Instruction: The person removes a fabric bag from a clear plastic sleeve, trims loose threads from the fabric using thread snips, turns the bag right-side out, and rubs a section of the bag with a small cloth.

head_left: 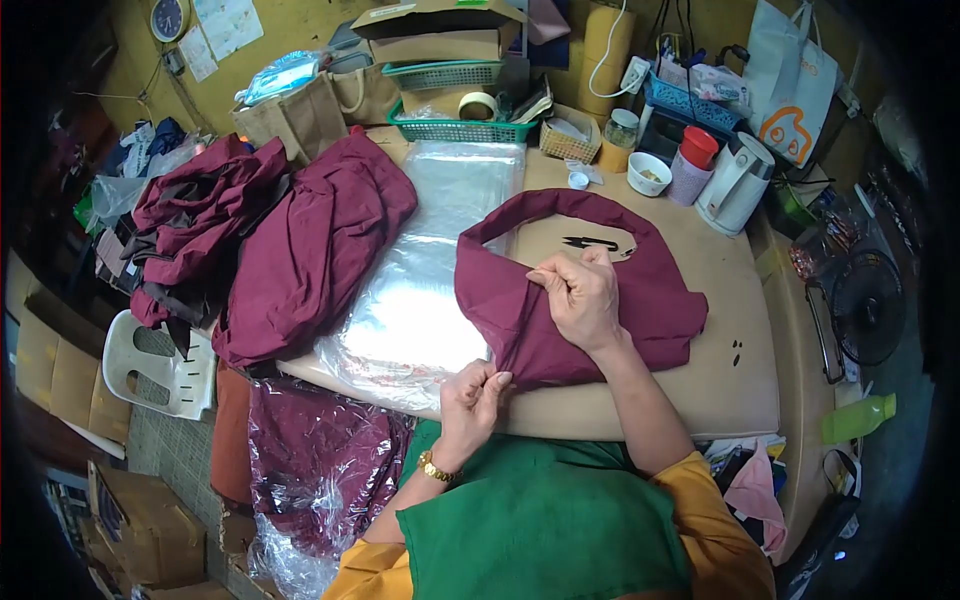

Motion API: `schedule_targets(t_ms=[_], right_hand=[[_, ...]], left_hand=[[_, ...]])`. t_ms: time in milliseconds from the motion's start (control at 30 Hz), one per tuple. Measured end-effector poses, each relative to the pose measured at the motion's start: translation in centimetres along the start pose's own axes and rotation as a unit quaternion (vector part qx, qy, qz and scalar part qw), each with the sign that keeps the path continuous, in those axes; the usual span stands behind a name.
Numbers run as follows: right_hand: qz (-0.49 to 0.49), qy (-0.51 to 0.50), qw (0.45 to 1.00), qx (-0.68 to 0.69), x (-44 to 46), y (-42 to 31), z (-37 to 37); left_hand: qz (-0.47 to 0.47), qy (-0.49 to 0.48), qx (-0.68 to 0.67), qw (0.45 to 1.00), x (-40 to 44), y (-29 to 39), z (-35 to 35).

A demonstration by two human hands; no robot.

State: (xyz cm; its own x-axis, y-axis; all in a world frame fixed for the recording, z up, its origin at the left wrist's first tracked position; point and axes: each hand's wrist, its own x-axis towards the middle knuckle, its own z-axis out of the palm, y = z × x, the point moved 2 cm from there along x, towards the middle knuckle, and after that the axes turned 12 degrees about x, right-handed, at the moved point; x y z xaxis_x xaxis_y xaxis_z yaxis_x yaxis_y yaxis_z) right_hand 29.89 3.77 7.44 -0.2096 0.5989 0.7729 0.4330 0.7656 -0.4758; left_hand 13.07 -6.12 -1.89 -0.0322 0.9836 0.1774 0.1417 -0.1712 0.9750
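Observation:
On the padded tabletop (720, 375) lies a maroon cloth bag (640, 290) with a wide loop like a strap at its far side. My left hand (472, 405), a gold watch on its wrist, pinches the near left corner of the cloth. Higher up the same edge, my right hand (578, 295) grips the fabric with closed fingers, and a fold is pulled taut between the two. Black thread snips (590, 243) rest inside the loop, just beyond my right hand. Clear plastic sleeves (410, 290) are stacked left of the bag, partly under its edge.
Maroon cloth heaps (310, 250) cover the table's left side. Along the back stand a green basket (465, 130), a glass jar (621, 128), a white bowl (649, 174), a lidded cup (695, 165) and a kettle (737, 185). A white plastic chair (150, 385) is at the left.

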Motion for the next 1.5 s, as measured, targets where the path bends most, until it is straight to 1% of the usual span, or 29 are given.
schedule_targets(t_ms=[67, 200, 267, 300, 367, 433, 467, 500, 533, 567, 633, 700, 767, 833, 900, 933, 967, 1033, 1067, 1100, 1133, 1167, 1200, 1233, 1300, 1333, 1367, 1433, 1500], right_hand=[[-0.005, -0.006, 1.000, -0.021, 0.0, 0.3, -0.1], [-0.045, -0.024, 0.999, 0.004, -0.1, 0.3, 0.0], [-0.052, -0.043, 0.998, -0.004, -0.2, 0.3, 0.1], [-0.061, -0.054, 0.996, 0.041, -0.3, -0.2, 0.5], [-0.112, -0.075, 0.986, 0.099, -0.6, -1.5, 1.7], [-0.114, -0.072, 0.981, 0.139, -2.1, -1.9, 3.5], [-0.104, -0.061, 0.986, 0.111, -2.5, -2.3, 3.6], [-0.094, -0.051, 0.991, 0.082, -2.9, -2.8, 3.4], [-0.040, -0.048, 0.994, 0.085, -3.3, -3.4, 2.7], [-0.039, -0.044, 0.995, 0.081, -3.7, -3.8, 1.4], [0.006, -0.105, 0.985, -0.135, -5.4, -3.3, -2.3], [0.121, -0.170, 0.959, -0.192, -7.6, -1.6, -6.7], [0.250, -0.188, 0.935, -0.168, -9.2, 0.5, -10.4], [0.287, -0.169, 0.934, -0.126, -9.5, 1.7, -11.6], [0.322, 0.064, 0.942, 0.070, -11.1, 4.8, -10.3], [0.309, 0.136, 0.930, 0.144, -11.4, 5.6, -9.1], [0.280, 0.164, 0.933, 0.155, -11.9, 7.0, -8.0], [0.274, 0.151, 0.946, 0.083, -10.6, 5.3, -7.0], [0.271, 0.104, 0.957, -0.007, -10.2, 5.2, -6.7], [0.269, 0.107, 0.957, -0.004, -9.9, 5.3, -6.3], [0.245, 0.092, 0.965, -0.005, -9.7, 5.2, -5.6], [0.220, 0.077, 0.972, -0.005, -9.5, 5.1, -4.9], [0.210, 0.051, 0.976, 0.018, -9.1, 4.6, -4.5], [0.210, 0.050, 0.976, 0.021, -8.8, 4.1, -3.9], [0.177, 0.050, 0.976, 0.117, -8.0, 3.0, -2.9], [0.138, 0.062, 0.983, 0.106, -7.3, 2.2, -2.9], [0.136, 0.063, 0.983, 0.107, -6.9, 1.5, -3.5], [0.139, 0.172, 0.968, 0.115, -6.9, 0.4, -5.2], [0.157, 0.168, 0.971, 0.063, -9.4, 1.1, -8.0]], left_hand=[[0.092, 0.004, 0.112, 0.989, 0.0, 0.4, -0.1], [0.076, -0.035, 0.181, 0.980, -0.9, -0.1, -1.3], [0.142, 0.036, 0.289, 0.946, -0.7, -0.6, -2.8], [0.098, 0.074, 0.329, 0.936, -0.1, 1.6, -3.4], [0.257, 0.145, 0.328, 0.897, 2.2, 5.1, -3.0], [0.258, 0.088, 0.266, 0.924, 3.9, 4.8, -2.6], [0.232, 0.022, 0.293, 0.927, 4.6, 2.5, -3.0], [0.219, 0.025, 0.291, 0.931, 5.1, 2.3, -3.0], [0.176, 0.074, 0.256, 0.947, 5.0, 1.8, -3.1], [0.133, 0.120, 0.221, 0.959, 4.8, 1.0, -3.3], [0.088, 0.172, 0.166, 0.967, 4.4, 1.5, -4.2], [0.091, 0.207, 0.137, 0.964, 4.3, 0.2, -5.7], [0.097, 0.224, 0.154, 0.957, 4.3, 0.1, -6.8], [0.118, 0.240, 0.167, 0.949, 4.4, -0.2, -7.3], [0.094, 0.250, 0.174, 0.948, 3.9, -1.0, -7.7], [0.113, 0.279, 0.153, 0.941, 4.0, -1.4, -7.7], [0.105, 0.280, 0.173, 0.938, 3.8, -1.2, -8.3], [0.060, 0.279, 0.293, 0.913, 3.3, -2.5, -10.4], [0.062, 0.279, 0.296, 0.911, 3.4, -1.6, -10.3], [0.135, 0.319, 0.417, 0.840, 3.6, 0.6, -9.9], [0.204, 0.349, 0.529, 0.746, 3.7, 2.7, -9.3], [0.191, 0.334, 0.484, 0.786, 3.9, 4.4, -8.0], [0.224, 0.273, 0.471, 0.809, 4.3, 6.3, -6.1], [0.250, 0.165, 0.429, 0.852, 4.9, 6.7, -4.1], [0.292, 0.016, 0.419, 0.859, 5.0, 9.0, 1.6], [0.288, -0.040, 0.389, 0.874, 5.5, 9.2, 3.9], [0.237, -0.109, 0.392, 0.882, 6.4, 8.6, 5.0], [0.202, -0.079, 0.321, 0.922, 7.4, 7.7, 5.7], [0.212, -0.062, 0.305, 0.926, 7.7, 7.7, 5.5]])
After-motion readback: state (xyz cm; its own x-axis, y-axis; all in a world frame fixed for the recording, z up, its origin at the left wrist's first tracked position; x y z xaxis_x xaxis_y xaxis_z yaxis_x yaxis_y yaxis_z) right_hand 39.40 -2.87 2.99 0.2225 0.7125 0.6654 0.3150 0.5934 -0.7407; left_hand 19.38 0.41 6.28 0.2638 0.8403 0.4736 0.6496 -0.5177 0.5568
